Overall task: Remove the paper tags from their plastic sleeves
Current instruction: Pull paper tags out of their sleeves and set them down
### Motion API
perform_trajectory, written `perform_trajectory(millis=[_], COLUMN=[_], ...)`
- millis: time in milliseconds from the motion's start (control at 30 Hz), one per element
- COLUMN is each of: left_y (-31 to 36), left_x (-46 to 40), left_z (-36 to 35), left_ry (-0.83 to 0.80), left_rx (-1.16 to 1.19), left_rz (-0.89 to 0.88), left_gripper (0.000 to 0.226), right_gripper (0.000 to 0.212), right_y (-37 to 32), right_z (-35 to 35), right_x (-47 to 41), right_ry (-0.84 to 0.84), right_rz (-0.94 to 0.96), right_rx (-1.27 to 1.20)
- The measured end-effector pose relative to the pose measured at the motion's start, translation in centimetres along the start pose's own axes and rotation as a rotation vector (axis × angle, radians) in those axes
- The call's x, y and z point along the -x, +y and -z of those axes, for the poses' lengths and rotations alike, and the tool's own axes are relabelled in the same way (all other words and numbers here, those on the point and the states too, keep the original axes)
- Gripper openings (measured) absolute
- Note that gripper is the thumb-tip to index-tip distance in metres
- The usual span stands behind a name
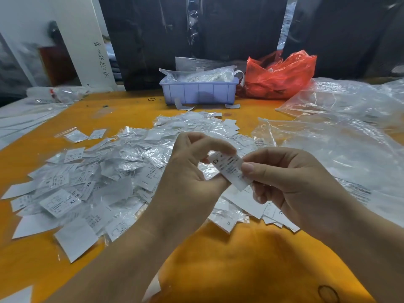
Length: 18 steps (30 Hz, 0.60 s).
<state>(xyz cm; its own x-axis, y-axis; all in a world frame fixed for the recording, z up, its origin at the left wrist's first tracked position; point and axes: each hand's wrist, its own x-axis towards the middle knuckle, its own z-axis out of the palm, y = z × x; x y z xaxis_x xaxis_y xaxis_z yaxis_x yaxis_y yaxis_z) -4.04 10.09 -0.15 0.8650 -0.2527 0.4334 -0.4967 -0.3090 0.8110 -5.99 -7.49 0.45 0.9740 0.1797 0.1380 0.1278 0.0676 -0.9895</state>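
Observation:
A white paper tag (230, 170) printed "XS" is held above the orange table (240, 259) between both hands. My left hand (190, 169) pinches its upper end, with a clear plastic sleeve (207, 171) crumpled under the fingers. My right hand (290, 178) pinches the tag's right edge between thumb and forefinger. Under and behind the hands lies a wide pile of tags and sleeves (105, 171), some tags marked XL, XS and S.
A lilac plastic bin (197, 90) stuffed with clear plastic stands at the table's far side. Beside it sits a red plastic bag (277, 75). Large clear plastic bags (341, 136) cover the right side. White sheets (21, 119) lie at the far left.

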Motion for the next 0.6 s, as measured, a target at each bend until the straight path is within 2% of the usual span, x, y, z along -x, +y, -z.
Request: perform_trajectory(millis=[100,233,300,400,500,600], left_y=[-0.21,-0.37,-0.3,-0.26,-0.41,-0.52], left_x=[-0.29,-0.75,-0.67,-0.61,-0.68,-0.83], left_z=[0.23,0.08,0.1,0.37,0.62,0.86], left_ry=[-0.023,-0.207,-0.267,-0.296,-0.217,-0.139], left_rx=[0.05,0.346,0.436,0.479,0.499,0.564], left_rz=[0.183,0.444,0.462,0.393,0.328,0.328], left_gripper=[0.051,0.059,0.054,0.038,0.023,0.024], right_gripper=[0.004,0.007,0.008,0.01,0.009,0.011], right_y=[-0.05,-0.16,-0.26,-0.26,-0.22,-0.11], right_z=[0.06,-0.07,-0.14,-0.07,-0.14,-0.11], right_x=[-0.09,0.06,0.16,0.2,0.15,0.06], right_ry=[0.009,-0.028,-0.057,-0.071,-0.033,0.053], right_rz=[0.004,0.03,0.049,0.052,0.035,0.014], right_rx=[-0.041,-0.062,-0.071,-0.059,-0.038,-0.03])
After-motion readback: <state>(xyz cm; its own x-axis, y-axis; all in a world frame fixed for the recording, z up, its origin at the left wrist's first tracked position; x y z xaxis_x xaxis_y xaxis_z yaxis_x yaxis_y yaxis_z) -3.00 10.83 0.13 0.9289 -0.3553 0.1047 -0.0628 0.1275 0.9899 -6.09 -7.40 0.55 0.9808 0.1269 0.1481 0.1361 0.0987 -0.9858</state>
